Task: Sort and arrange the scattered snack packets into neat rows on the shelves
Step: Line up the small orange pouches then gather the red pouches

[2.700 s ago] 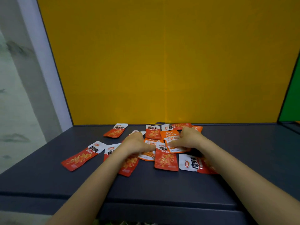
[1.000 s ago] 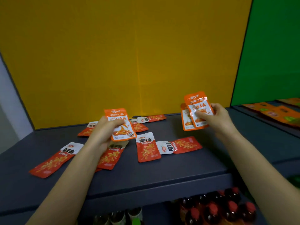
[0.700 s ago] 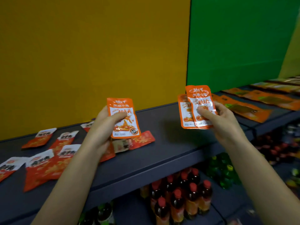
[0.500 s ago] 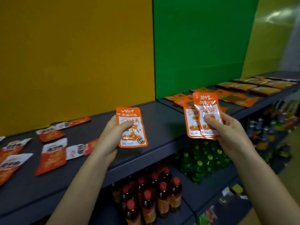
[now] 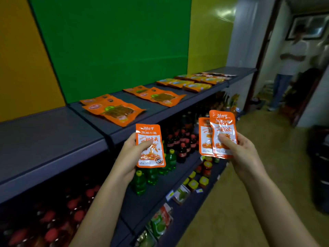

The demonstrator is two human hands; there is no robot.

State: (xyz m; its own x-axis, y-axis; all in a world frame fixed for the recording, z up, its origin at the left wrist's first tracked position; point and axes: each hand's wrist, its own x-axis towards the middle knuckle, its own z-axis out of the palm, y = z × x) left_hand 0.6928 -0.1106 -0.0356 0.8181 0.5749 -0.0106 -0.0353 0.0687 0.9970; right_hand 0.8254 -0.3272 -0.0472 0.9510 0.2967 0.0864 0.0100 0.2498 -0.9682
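My left hand (image 5: 129,155) holds one orange snack packet (image 5: 149,146) upright, thumb across its front. In my right hand (image 5: 240,152) are two overlapping orange packets (image 5: 218,129) of the same kind. Both hands hover in front of the dark grey top shelf (image 5: 53,139), below its front edge. On that shelf lie larger orange packets (image 5: 115,111) in groups below the green panel, more orange packets (image 5: 160,97) beside them, and rows of packets (image 5: 195,82) further right.
Lower shelves hold red-capped dark bottles (image 5: 181,139), green bottles (image 5: 153,175) and small jars (image 5: 206,166). A person (image 5: 288,68) stands in the doorway at the far right. Yellowish floor (image 5: 267,175) runs along the shelving on the right.
The view has swung right, away from the scattered red packets below the yellow panel. Both hands keep their orange packets and now hover by the green-backed shelf section.
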